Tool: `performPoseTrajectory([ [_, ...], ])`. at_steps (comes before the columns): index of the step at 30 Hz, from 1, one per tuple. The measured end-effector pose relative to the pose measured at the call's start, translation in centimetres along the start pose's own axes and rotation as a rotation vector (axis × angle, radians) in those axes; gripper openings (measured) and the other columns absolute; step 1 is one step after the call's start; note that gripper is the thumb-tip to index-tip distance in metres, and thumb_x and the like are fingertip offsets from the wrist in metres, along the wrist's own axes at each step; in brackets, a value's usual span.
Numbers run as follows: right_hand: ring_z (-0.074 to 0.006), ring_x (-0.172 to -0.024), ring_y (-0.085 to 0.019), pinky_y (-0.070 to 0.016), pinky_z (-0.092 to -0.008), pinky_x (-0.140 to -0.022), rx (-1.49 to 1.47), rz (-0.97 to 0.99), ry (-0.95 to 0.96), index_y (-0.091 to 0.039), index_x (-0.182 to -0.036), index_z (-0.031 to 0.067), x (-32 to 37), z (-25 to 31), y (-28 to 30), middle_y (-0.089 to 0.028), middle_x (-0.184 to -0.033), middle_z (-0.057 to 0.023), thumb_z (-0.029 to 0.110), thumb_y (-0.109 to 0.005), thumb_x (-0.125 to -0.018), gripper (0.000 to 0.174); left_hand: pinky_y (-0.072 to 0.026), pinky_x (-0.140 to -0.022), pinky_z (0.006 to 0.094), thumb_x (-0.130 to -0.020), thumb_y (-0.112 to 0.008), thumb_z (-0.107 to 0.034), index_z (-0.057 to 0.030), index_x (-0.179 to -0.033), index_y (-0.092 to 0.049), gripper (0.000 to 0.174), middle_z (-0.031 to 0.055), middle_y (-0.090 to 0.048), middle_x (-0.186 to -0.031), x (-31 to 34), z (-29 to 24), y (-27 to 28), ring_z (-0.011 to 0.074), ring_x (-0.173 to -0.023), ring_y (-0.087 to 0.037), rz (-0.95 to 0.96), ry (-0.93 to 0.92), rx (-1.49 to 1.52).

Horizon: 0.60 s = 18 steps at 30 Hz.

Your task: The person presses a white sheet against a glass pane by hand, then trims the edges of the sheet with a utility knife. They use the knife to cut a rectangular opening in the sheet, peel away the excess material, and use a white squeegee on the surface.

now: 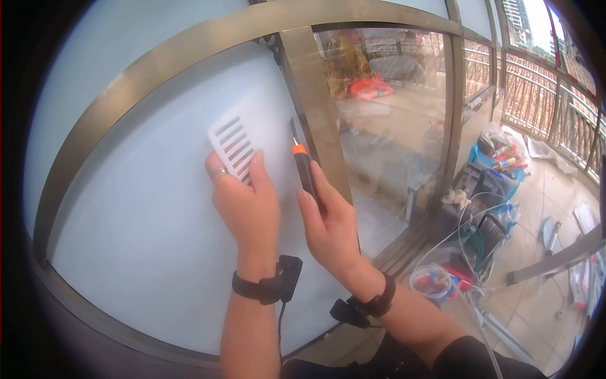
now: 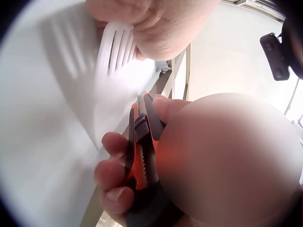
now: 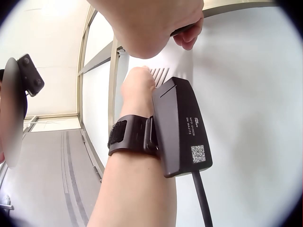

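Head view, my left hand [image 1: 246, 205] grips a slotted scraper [image 1: 235, 142], my right hand [image 1: 331, 230] grips a knife [image 1: 306, 174], pane [image 1: 145, 240] behind.

In the right wrist view, the black cabled camera unit [image 3: 173, 137] carries, toward three o'clock, small sideways print [image 3: 191, 126] apparently reading "MFD 012026" and "SN WA2173", beside an illegible logo [image 3: 197, 122], with a QR code [image 3: 198, 153] at five o'clock.
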State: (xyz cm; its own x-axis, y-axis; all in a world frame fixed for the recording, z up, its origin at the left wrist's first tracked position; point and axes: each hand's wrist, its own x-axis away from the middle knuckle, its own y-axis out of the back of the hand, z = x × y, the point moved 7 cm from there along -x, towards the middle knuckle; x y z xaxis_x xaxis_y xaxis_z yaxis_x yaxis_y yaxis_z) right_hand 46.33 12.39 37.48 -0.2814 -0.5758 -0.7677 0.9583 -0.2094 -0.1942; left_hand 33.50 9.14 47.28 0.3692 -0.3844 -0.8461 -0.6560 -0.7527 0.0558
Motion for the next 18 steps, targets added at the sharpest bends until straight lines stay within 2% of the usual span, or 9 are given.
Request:
performPoseTrajectory([
  [2,-0.0296,-0.070,-0.061,-0.0497,-0.0371,-0.064,-0.012,-0.008,0.002,-0.055,-0.139,-0.0008,1.3,-0.6,0.4,-0.062,-0.083,-0.0162,0.012,-0.067,-0.093,0.049,-0.0592,-0.072,0.0364,-0.097,-0.061,-0.013,0.0038,-0.124,-0.045,0.036,0.0210,-0.071,-0.101,0.9,0.8,-0.2,0.0287,-0.088,-0.074,0.032,0.058,0.001],
  [4,-0.0266,-0.068,-0.060,-0.0493,-0.0351,-0.063,0.015,0.038,-0.083,-0.055,-0.139,-0.0007,2.5,-1.8,0.7,-0.061,-0.082,-0.0145,0.011,-0.068,-0.092,0.050,-0.0592,-0.071,0.0362,-0.097,-0.061,-0.013,0.0038,-0.124,-0.045,0.035,0.0207,-0.071,-0.101,1.9,1.4,-0.3,0.0285,-0.088,-0.074,0.033,0.066,-0.015],
  [7,-0.0252,-0.067,-0.059,-0.0491,-0.0341,-0.063,0.045,0.026,-0.059,-0.054,-0.140,-0.0003,4.2,-3.1,1.2,-0.060,-0.081,-0.0135,0.010,-0.069,-0.092,0.051,-0.0594,-0.071,0.0360,-0.097,-0.062,-0.012,0.0040,-0.122,-0.045,0.034,0.0201,-0.071,-0.100,3.3,2.3,-0.4,0.0282,-0.087,-0.074,0.024,0.061,-0.032],
  [12,-0.0242,-0.067,-0.058,-0.0490,-0.0336,-0.063,0.037,0.055,-0.079,-0.053,-0.142,-0.0001,5.9,-4.4,2.0,-0.059,-0.081,-0.0133,0.008,-0.068,-0.092,0.053,-0.0598,-0.071,0.0359,-0.097,-0.063,-0.011,0.0047,-0.118,-0.045,0.032,0.0199,-0.071,-0.098,6.5,4.7,-0.6,0.0281,-0.086,-0.074,0.014,0.123,-0.045],
  [14,-0.0241,-0.067,-0.057,-0.0489,-0.0335,-0.064,0.054,0.085,-0.112,-0.052,-0.142,-0.0005,6.8,-5.0,2.2,-0.059,-0.081,-0.0134,0.008,-0.068,-0.092,0.053,-0.0600,-0.069,0.0357,-0.096,-0.064,-0.011,0.0048,-0.113,-0.046,0.029,0.0206,-0.070,-0.097,7.7,5.1,-0.6,0.0278,-0.083,-0.075,0.008,0.064,-0.087],
  [18,-0.0242,-0.067,-0.056,-0.0483,-0.0333,-0.063,0.060,0.102,-0.152,-0.052,-0.141,-0.0028,8.8,-6.7,2.5,-0.058,-0.082,-0.0143,0.006,-0.067,-0.092,0.052,-0.0598,-0.068,0.0353,-0.096,-0.065,-0.010,0.0049,-0.110,-0.045,0.029,0.0206,-0.070,-0.096,10.1,6.8,-0.9,0.0273,-0.081,-0.075,0.011,0.092,-0.118],
])
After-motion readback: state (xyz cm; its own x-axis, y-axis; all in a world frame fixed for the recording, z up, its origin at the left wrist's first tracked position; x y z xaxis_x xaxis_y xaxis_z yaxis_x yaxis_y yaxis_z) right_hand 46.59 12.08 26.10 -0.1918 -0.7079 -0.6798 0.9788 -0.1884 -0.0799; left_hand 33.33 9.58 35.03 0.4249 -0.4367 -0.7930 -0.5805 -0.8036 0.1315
